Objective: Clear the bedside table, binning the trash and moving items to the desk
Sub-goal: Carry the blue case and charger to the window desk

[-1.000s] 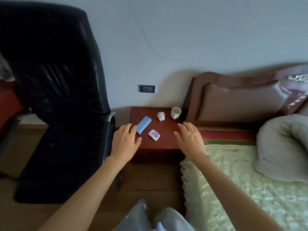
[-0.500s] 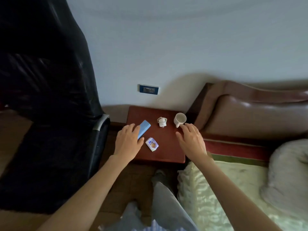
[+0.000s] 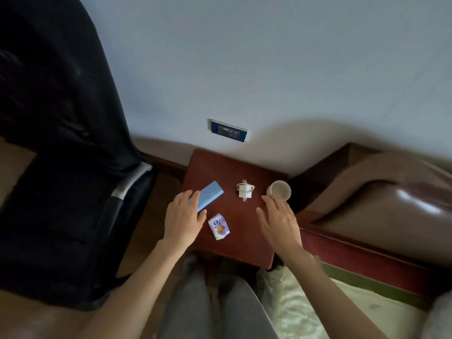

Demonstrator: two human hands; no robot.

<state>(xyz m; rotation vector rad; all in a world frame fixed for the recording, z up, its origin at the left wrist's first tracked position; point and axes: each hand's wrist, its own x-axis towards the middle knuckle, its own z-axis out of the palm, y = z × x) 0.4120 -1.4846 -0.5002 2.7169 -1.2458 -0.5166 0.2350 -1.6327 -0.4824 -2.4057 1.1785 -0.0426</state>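
Now left hand (image 3: 184, 216) overlaps blue case (image 3: 208, 196); wrapper (image 3: 218, 226) just beside.

No legible text, even on the snack packet (image 3: 219, 226).

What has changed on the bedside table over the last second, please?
Both hands moved forward: the left hand now lies over the near end of the blue box, and the right hand has reached the white cup. Neither is lifted yet. The snack wrapper and charger plug stayed put.
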